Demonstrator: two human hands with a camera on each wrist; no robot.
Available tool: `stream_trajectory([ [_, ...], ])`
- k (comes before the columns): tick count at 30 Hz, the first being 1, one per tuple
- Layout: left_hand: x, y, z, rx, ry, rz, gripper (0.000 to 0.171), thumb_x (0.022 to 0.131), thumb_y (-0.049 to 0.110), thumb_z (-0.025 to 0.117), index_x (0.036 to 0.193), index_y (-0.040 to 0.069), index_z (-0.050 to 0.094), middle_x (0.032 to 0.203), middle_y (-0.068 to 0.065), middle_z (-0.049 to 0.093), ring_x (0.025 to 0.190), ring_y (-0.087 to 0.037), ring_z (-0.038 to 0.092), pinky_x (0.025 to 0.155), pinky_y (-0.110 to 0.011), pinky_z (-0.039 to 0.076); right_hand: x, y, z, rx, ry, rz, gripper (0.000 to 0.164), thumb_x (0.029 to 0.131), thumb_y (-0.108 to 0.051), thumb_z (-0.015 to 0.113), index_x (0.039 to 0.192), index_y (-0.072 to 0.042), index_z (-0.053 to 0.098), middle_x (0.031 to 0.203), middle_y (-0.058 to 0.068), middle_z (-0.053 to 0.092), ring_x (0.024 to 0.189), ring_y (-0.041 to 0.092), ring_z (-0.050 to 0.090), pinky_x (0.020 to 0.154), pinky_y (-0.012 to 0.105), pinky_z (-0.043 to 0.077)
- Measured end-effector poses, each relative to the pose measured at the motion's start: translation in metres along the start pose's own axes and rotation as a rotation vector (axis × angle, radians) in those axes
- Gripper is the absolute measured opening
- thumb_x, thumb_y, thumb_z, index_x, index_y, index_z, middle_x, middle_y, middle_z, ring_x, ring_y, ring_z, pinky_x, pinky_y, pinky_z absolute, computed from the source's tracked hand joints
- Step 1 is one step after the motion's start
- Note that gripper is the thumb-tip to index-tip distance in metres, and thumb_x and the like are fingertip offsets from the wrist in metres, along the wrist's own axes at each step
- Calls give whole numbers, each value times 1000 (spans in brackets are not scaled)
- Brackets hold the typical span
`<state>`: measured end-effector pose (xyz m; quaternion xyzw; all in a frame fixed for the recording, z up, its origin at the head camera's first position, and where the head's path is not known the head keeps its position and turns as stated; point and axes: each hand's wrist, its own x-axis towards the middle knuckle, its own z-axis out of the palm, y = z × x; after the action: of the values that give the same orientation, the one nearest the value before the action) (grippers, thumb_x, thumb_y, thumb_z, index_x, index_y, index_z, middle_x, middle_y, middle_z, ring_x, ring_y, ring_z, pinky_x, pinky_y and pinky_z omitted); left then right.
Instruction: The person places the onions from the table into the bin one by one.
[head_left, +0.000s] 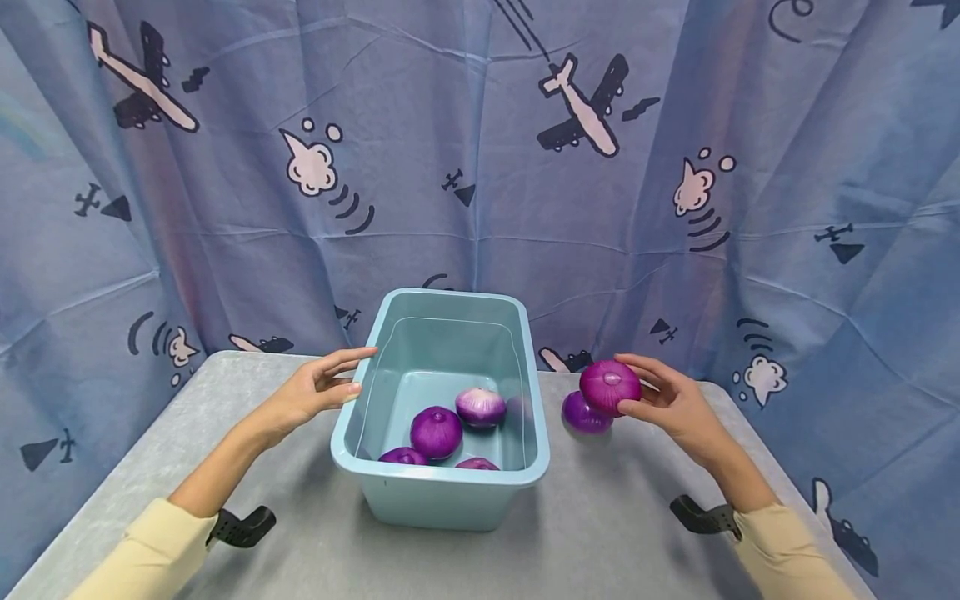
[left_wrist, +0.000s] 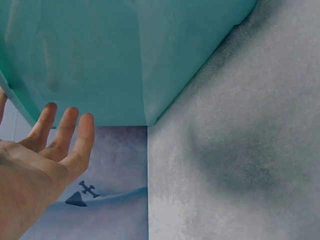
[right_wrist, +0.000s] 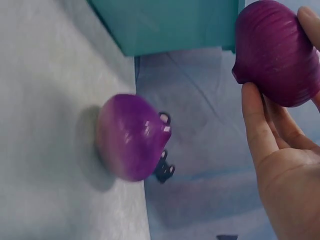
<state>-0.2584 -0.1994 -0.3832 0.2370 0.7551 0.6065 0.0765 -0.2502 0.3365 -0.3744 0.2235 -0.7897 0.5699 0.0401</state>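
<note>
My right hand [head_left: 678, 408] holds a purple-red onion [head_left: 611, 387] between thumb and fingers, raised above the table. Below it, a second purple onion [right_wrist: 132, 137] rests on the table, partly covered by the held one in the head view. At the left rim of a light blue plastic tub [head_left: 442, 473] is my left hand [head_left: 315, 387], its fingers nearly straight and fingertips right at the edge. Several onions lie in the near half of the tub, among them a dark purple onion [head_left: 437, 432] and a paler onion [head_left: 481, 407]. The front wall partly hides two others.
The tub stands mid-table on a grey tabletop [head_left: 285, 533]. Directly behind the table hangs a blue curtain [head_left: 420, 167] with printed airplanes, and it also runs along both sides. A black wrist mount [head_left: 243, 527] sticks out from each sleeve.
</note>
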Motion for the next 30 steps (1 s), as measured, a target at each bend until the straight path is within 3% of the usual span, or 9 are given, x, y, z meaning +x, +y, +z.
stream_trajectory([
  [15, 0, 1, 1, 1, 2, -22, 57, 101, 21, 66, 154, 17, 46, 153, -22, 39, 121, -31, 58, 92, -45, 52, 27, -41, 28, 14, -41, -42, 63, 89, 2, 76, 146, -5, 51, 141, 15, 54, 117, 25, 63, 87, 37, 55],
  [30, -1, 1, 2, 5, 7, -14, 56, 101, 20, 65, 154, 16, 46, 151, -22, 42, 121, -31, 58, 92, -43, 52, 54, -67, 59, 124, -163, -124, 64, 84, 6, 79, 143, -4, 55, 138, 18, 54, 118, 34, 61, 91, 42, 54],
])
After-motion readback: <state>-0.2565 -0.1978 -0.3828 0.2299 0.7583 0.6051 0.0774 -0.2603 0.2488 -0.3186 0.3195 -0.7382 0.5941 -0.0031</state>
